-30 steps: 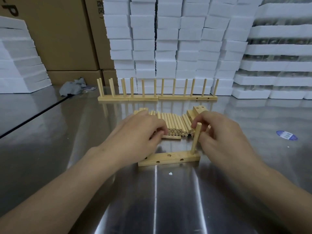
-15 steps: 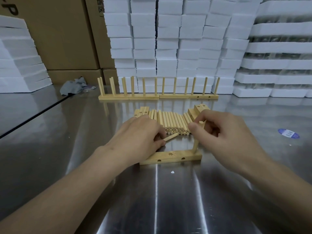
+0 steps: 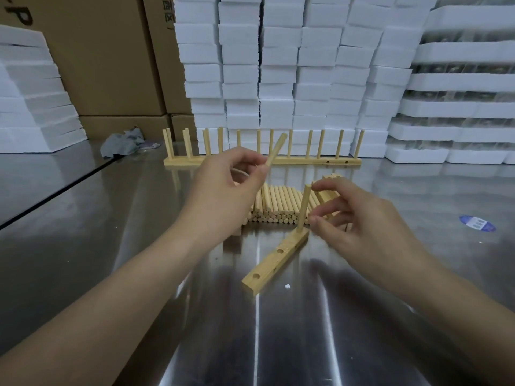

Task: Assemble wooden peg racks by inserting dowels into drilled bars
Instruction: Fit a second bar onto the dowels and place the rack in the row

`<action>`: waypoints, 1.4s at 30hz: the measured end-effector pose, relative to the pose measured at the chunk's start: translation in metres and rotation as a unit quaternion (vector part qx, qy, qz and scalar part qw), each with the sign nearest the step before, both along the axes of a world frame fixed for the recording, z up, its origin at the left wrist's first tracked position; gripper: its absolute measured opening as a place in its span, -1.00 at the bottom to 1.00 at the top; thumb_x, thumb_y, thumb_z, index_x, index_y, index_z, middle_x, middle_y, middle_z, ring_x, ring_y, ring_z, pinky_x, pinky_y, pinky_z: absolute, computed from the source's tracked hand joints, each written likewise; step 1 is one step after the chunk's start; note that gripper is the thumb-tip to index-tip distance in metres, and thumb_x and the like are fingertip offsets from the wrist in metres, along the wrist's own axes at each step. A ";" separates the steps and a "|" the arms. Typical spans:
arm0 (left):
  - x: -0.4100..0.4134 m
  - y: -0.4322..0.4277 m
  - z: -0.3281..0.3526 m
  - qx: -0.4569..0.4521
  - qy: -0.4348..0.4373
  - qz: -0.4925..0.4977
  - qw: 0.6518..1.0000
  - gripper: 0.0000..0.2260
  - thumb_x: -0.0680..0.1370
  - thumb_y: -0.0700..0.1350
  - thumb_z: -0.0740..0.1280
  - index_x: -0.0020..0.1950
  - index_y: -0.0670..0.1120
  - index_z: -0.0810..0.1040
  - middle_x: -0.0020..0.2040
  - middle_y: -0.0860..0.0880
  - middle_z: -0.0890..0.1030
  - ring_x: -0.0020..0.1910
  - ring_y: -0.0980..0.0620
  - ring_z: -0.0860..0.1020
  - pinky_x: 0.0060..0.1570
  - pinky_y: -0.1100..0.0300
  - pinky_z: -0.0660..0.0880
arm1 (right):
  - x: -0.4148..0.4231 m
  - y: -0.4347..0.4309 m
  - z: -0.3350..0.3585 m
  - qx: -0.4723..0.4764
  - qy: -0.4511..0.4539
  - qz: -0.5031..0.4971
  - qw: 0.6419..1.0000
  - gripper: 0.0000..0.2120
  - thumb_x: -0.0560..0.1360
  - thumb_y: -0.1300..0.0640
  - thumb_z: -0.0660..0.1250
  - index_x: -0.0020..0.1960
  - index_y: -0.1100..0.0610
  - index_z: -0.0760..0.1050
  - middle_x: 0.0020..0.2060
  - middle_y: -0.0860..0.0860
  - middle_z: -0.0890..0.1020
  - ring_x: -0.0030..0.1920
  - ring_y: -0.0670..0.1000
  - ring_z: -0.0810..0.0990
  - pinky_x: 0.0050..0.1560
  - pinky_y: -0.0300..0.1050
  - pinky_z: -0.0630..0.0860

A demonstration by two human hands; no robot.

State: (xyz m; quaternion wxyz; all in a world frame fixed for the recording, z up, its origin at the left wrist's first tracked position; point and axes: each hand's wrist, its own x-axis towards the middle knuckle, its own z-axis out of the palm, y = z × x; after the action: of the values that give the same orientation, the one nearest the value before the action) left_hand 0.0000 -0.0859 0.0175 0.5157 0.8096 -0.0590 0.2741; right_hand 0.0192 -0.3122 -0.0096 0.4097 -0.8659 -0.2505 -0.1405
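Wooden loose dowel [image 3: 276, 149] is pinched at its lower end between thumb and forefinger of the left hand [image 3: 223, 188], raised clear of the counter [image 3: 306, 344] and tilted up to the right. The right hand [image 3: 359, 218] holds nothing. Its fingers are loosely spread just beside the seated dowel [image 3: 303, 210], and contact cannot be confirmed. That dowel stands upright in the end hole of the drilled bar [image 3: 269, 264], which lies askew on the steel just in front of the dowel pile [image 3: 278, 204]. Two top holes are empty.

Assessed risks:
- The bar is unrestrained. Pressing a dowel down is likely to make it skid or pivot on the polished steel.
- The loose dowel is gripped low and angled. If it enters off-vertical it may bind or split the hole edge.
- A brush from the right hand could lever the seated dowel and tip the bar.
- The pile could roll if the bar is pushed into it.

Spare bars [image 3: 333, 178] sit behind the right hand, and finished racks [image 3: 320, 162] stand further back.
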 end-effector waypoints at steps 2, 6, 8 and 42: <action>0.000 -0.001 0.001 -0.040 0.006 -0.013 0.999 -0.91 0.70 -0.07 0.38 0.13 0.09 0.68 -0.02 0.10 0.71 -0.04 0.14 0.66 -0.04 0.21 0.66 | -0.001 0.000 -0.002 -0.011 0.009 -0.003 1.000 -0.75 0.53 -0.06 0.48 0.15 -0.25 0.50 -0.11 -0.33 0.67 -0.16 -0.24 0.69 -0.17 -0.33 0.52; -0.001 -0.011 -0.001 -0.115 0.031 -0.073 0.990 -0.90 0.75 -0.13 0.28 0.20 -0.03 0.58 0.08 0.06 0.62 0.04 0.12 0.75 0.14 -0.03 0.69 | -0.009 0.005 -0.011 -0.050 0.007 0.024 0.998 -0.70 0.46 -0.40 0.38 0.10 -0.30 0.52 -0.13 -0.27 0.65 -0.12 -0.20 0.63 -0.16 -0.17 0.57; -0.001 -0.015 -0.004 -0.125 0.035 -0.087 0.988 -0.90 0.76 -0.14 0.26 0.21 -0.04 0.57 0.09 0.05 0.59 0.04 0.09 0.76 0.16 -0.06 0.68 | -0.015 0.010 -0.013 -0.109 -0.006 0.065 0.992 -0.58 0.45 -0.53 0.24 0.21 -0.39 0.50 -0.04 -0.30 0.58 -0.02 -0.23 0.58 -0.08 -0.14 0.56; 0.002 -0.019 -0.017 -0.161 0.110 -0.119 0.973 -0.75 0.66 0.12 0.39 0.00 -0.05 0.68 -0.44 0.13 0.28 -0.49 0.13 0.24 -0.47 0.23 0.25 | -0.025 0.002 0.013 -0.196 0.168 0.151 0.954 -0.56 0.30 -0.44 0.49 0.15 -0.41 0.55 0.10 -0.35 0.57 0.12 -0.27 0.55 0.06 -0.22 0.48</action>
State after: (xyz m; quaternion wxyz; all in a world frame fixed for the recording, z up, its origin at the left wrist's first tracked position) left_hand 0.0018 -0.1045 0.0008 0.6718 0.7280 -0.0534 0.1259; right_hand -0.0060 -0.3106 0.0031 0.2843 -0.8923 -0.3286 0.1226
